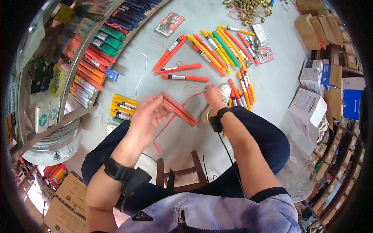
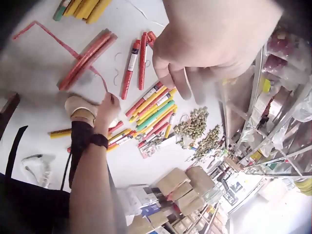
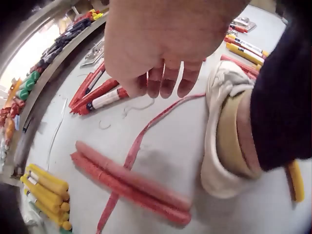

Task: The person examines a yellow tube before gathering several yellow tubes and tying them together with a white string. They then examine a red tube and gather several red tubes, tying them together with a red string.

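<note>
Two slim red plastic-wrapped rolls [image 3: 131, 183] lie side by side on the grey floor, across a long red plastic ribbon [image 3: 140, 139]. In the head view my left hand [image 1: 149, 114] is over the left side of the rolls, its fingers loosely bent; the left wrist view shows this hand [image 2: 209, 44] apart from them, holding nothing. My right hand [image 1: 215, 97] is beside a white shoe [image 3: 224, 131], by the ribbon's far end. In the right wrist view the right hand's fingers [image 3: 168, 80] hang down loosely and separate, with the ribbon passing near the fingertips.
Several red, yellow and green labelled rolls [image 1: 217, 50] lie ahead; a yellow stack [image 1: 124, 105] is at the left. A shelf of coloured rolls [image 1: 101, 46] stands left, boxes [image 1: 311, 73] right. Brass fittings [image 1: 250, 11] lie far ahead, a wooden stool [image 1: 182, 174] between the legs.
</note>
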